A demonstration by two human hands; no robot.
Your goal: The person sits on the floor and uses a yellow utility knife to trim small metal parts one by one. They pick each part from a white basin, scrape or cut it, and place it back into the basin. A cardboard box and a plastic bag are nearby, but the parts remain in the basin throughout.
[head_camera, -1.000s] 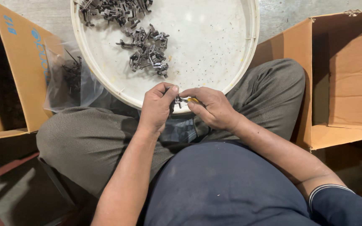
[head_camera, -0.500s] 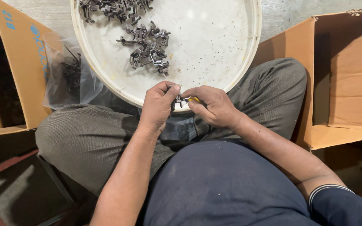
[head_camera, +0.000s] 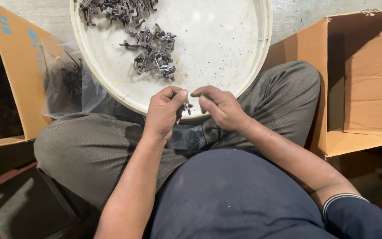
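My left hand (head_camera: 163, 113) and my right hand (head_camera: 221, 107) meet above my lap, at the near rim of a big round white tray (head_camera: 226, 53). Between their fingertips sits a small dark metal part (head_camera: 186, 106), pinched by my left thumb and forefinger and touched by my right fingers. On the tray lie two heaps of similar dark metal parts: one in the middle (head_camera: 153, 53) and one at the far edge (head_camera: 116, 9). Most of the held part is hidden by my fingers.
A clear plastic bag (head_camera: 69, 82) with dark pieces lies left of the tray against an open cardboard box (head_camera: 12, 75). Another open cardboard box (head_camera: 363, 84) stands at the right, by my knee. My crossed legs in grey trousers fill the foreground.
My hands have stayed together on the small part, with the fingers shifting slightly. The view has drifted a little, so the tray sits marginally differently in frame.
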